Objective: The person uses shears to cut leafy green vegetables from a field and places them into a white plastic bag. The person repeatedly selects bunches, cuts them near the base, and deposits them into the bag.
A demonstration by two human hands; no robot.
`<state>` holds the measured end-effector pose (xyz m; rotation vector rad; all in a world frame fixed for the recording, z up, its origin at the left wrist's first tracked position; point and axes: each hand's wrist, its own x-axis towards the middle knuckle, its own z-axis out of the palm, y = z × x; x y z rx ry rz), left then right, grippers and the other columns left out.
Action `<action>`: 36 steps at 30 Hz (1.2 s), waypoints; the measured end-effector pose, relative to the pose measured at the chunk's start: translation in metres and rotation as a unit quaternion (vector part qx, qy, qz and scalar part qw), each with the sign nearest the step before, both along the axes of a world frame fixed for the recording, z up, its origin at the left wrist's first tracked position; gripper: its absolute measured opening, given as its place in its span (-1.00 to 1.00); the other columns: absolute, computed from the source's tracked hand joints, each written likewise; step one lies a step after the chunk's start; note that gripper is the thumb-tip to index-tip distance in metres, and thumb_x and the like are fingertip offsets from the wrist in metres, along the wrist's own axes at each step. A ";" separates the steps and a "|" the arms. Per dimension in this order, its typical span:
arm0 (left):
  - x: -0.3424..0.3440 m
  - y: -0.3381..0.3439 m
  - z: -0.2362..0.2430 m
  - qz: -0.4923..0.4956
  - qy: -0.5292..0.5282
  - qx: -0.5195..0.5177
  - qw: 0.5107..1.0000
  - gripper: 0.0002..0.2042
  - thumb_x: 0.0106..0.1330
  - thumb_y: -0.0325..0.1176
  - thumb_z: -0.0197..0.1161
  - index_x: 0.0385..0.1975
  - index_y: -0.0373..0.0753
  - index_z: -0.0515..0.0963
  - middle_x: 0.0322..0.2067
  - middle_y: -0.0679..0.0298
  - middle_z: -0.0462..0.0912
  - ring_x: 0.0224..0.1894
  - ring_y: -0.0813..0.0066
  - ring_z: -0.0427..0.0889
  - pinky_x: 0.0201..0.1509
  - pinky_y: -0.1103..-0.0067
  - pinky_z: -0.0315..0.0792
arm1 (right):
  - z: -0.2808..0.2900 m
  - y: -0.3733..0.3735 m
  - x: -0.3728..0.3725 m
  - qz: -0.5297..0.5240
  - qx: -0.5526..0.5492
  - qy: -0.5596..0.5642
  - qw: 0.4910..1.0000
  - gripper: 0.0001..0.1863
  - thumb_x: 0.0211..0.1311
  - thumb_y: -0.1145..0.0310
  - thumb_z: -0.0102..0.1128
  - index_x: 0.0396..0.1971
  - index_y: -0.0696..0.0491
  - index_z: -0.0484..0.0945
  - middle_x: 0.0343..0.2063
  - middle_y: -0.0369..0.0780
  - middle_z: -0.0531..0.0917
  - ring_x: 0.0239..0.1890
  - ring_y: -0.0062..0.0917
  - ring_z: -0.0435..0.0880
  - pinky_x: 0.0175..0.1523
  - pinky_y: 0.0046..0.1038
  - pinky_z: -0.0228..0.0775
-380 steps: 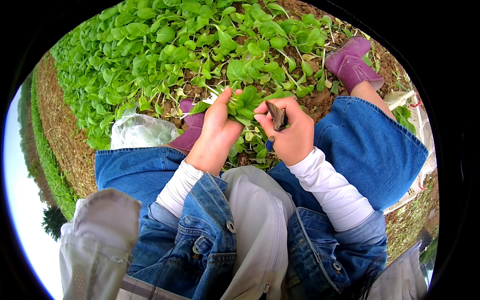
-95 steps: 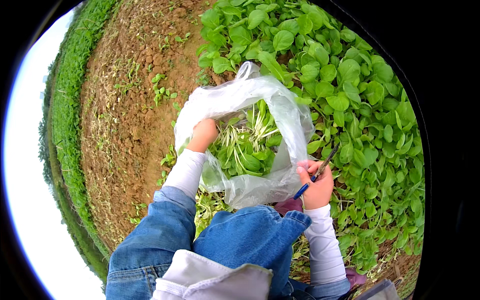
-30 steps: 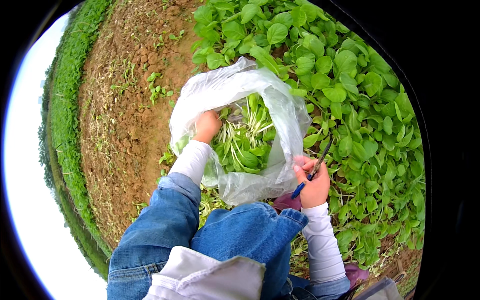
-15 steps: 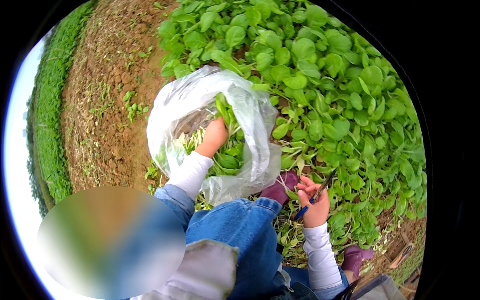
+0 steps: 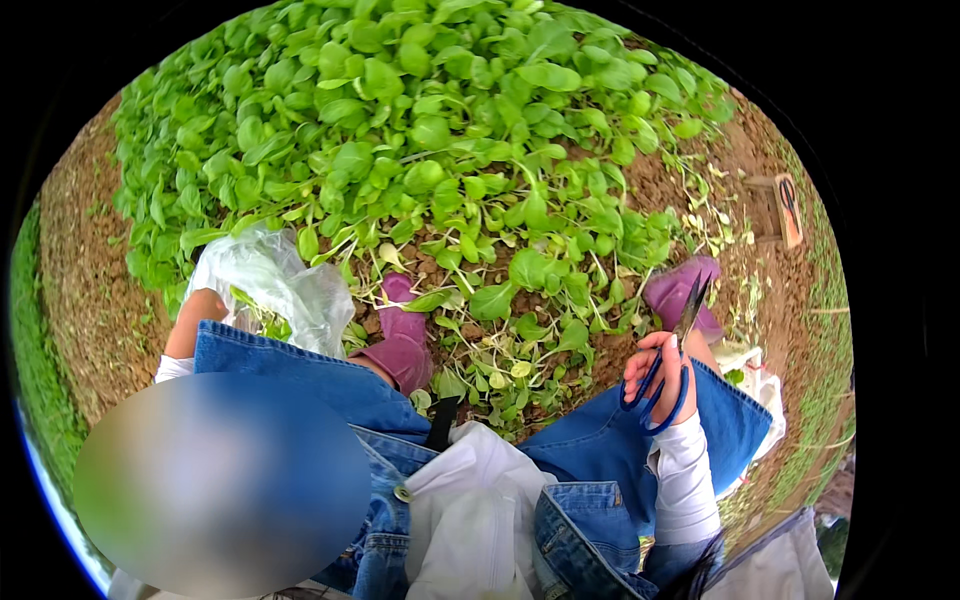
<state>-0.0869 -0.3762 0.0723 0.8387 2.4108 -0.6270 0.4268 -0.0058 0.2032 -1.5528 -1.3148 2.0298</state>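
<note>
My right hand [image 5: 665, 378] is closed around scissors [image 5: 690, 318] with blue loop handles, fingers through the loops and dark blades pointing up and away. It is above my right knee, close to a purple boot [image 5: 683, 290]. At the left, my left hand [image 5: 196, 318] reaches to the near side of a clear plastic bag [image 5: 275, 275]; its fingers are hidden there. Some leafy greens [image 5: 272, 325] show in the bag's mouth. Between my legs, small green plants [image 5: 505, 300] and loose pale-stemmed leaves stand and lie on the soil.
A dense bed of leafy greens [image 5: 400, 90] fills the far side. A second purple boot [image 5: 403, 345] is next to the plastic bag. Brown soil [image 5: 80, 320] borders the bed at left. At far right are a small wooden object [image 5: 788, 212] and a white bag [image 5: 768, 395] beside my leg.
The view has swung rightward, so the plastic bag now appears farther left. My left hand has gone from inside the bag's mouth to its near side. The scissors now point upward, clear of the leaves.
</note>
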 end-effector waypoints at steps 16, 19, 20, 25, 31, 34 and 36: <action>0.337 0.414 -0.018 -0.549 -0.253 0.281 0.745 -0.83 -0.13 -0.54 0.02 -0.48 -0.27 0.47 -0.47 0.19 0.45 -0.32 0.25 0.46 -0.23 0.46 0.38 | -0.003 0.018 0.088 -0.247 -0.063 0.220 0.942 -0.58 0.24 0.04 -0.34 -0.28 0.14 0.25 -0.58 -0.14 0.47 -0.61 -0.54 0.44 -0.52 -0.57 0.33; 0.399 0.433 -0.057 -0.636 -0.234 0.271 0.684 -0.92 -0.12 -0.46 0.04 -0.59 -0.27 0.43 -0.45 0.26 0.42 -0.25 0.34 0.41 -0.20 0.54 0.33 | -0.002 0.027 0.096 -0.278 -0.072 0.210 0.935 -0.61 0.25 0.07 -0.33 -0.27 0.13 0.24 -0.55 -0.13 0.48 -0.58 -0.55 0.45 -0.49 -0.57 0.33; 0.410 0.441 -0.064 -0.676 -0.200 0.270 0.656 -0.87 -0.10 -0.44 0.03 -0.53 -0.29 0.46 -0.40 0.23 0.44 -0.22 0.32 0.40 -0.14 0.52 0.30 | -0.002 0.029 0.097 -0.281 -0.072 0.209 0.934 -0.62 0.25 0.08 -0.33 -0.27 0.13 0.23 -0.55 -0.13 0.48 -0.57 -0.55 0.45 -0.48 -0.57 0.33; 0.436 0.477 -0.083 -0.828 0.048 0.194 0.523 -0.66 0.03 -0.29 -0.02 -0.26 -0.37 0.48 -0.21 0.09 0.44 -0.10 0.25 0.36 0.10 0.42 0.12 | -0.002 0.036 0.104 -0.276 -0.088 0.212 0.933 -0.62 0.24 0.10 -0.28 -0.24 0.16 0.20 -0.50 -0.10 0.48 -0.52 -0.54 0.46 -0.40 -0.56 0.34; 0.435 0.501 -0.105 -0.754 0.097 0.159 0.629 -0.81 -0.11 -0.34 0.06 -0.52 -0.28 0.52 -0.49 0.21 0.42 -0.41 0.36 0.38 -0.40 0.51 0.25 | -0.001 0.039 0.112 -0.276 -0.118 0.234 0.925 -0.60 0.21 0.12 -0.20 -0.21 0.19 0.19 -0.45 -0.11 0.48 -0.47 -0.55 0.46 -0.33 -0.53 0.33; 0.429 0.509 -0.111 -0.727 0.112 0.116 0.668 -0.88 -0.13 -0.37 0.07 -0.61 -0.23 0.51 -0.55 0.25 0.44 -0.48 0.40 0.39 -0.49 0.53 0.22 | 0.000 0.040 0.112 -0.274 -0.124 0.230 0.926 -0.61 0.21 0.12 -0.20 -0.22 0.19 0.20 -0.45 -0.11 0.49 -0.47 -0.54 0.46 -0.33 -0.53 0.33; 0.426 0.512 -0.112 -0.718 0.101 0.105 0.680 -0.90 -0.13 -0.38 0.07 -0.64 -0.21 0.51 -0.59 0.27 0.44 -0.49 0.39 0.40 -0.49 0.53 0.22 | 0.002 0.040 0.112 -0.276 -0.129 0.230 0.924 -0.61 0.21 0.12 -0.19 -0.23 0.19 0.21 -0.46 -0.11 0.49 -0.46 -0.54 0.47 -0.33 -0.54 0.33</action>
